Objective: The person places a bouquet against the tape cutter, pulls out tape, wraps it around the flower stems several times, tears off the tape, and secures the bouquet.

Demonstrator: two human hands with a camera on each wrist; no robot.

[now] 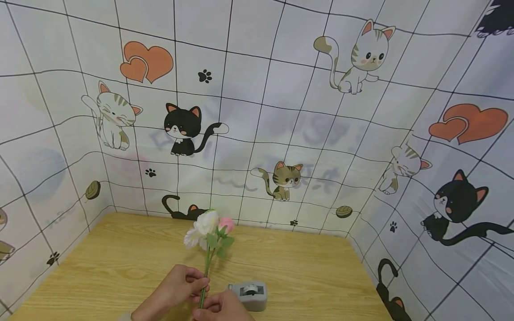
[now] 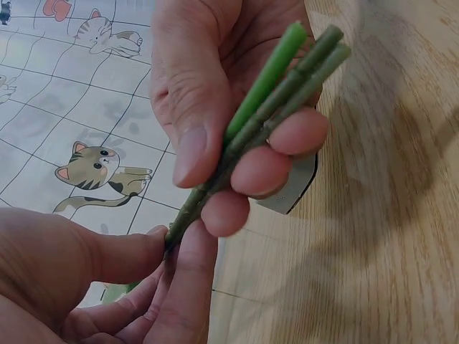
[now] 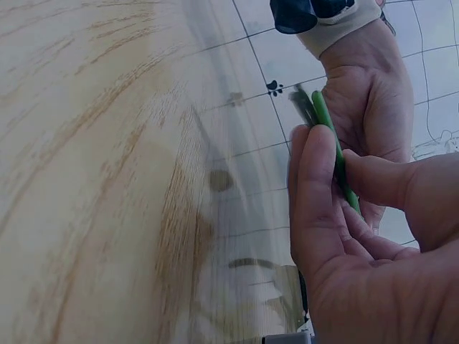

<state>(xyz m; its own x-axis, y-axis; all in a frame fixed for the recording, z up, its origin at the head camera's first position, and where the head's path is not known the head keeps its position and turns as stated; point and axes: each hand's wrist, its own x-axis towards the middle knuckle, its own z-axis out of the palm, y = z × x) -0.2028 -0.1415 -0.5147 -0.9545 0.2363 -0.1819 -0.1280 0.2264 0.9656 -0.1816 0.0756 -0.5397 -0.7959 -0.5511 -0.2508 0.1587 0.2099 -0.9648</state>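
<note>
Artificial flowers (image 1: 208, 225), white blooms and a pink bud with green leaves, stand tilted above the wooden table. My left hand (image 1: 182, 285) pinches their stems (image 1: 206, 265) partway down, thumb against fingers. Lower on the same stems, my right hand (image 1: 222, 306) grips near the cut ends. In the left wrist view, one bright green stem (image 2: 267, 82) and two darker stems (image 2: 287, 89) lie bunched between the right thumb and fingers. The right wrist view has the green stem (image 3: 328, 129) rising from the right hand (image 3: 344, 236), with the left hand (image 3: 369, 107) behind.
A grey tape dispenser (image 1: 254, 298) sits on the wooden table (image 1: 301, 267), just right of my right hand. White cloth (image 1: 249, 116) with a grid and printed cats surrounds the table at the back and both sides.
</note>
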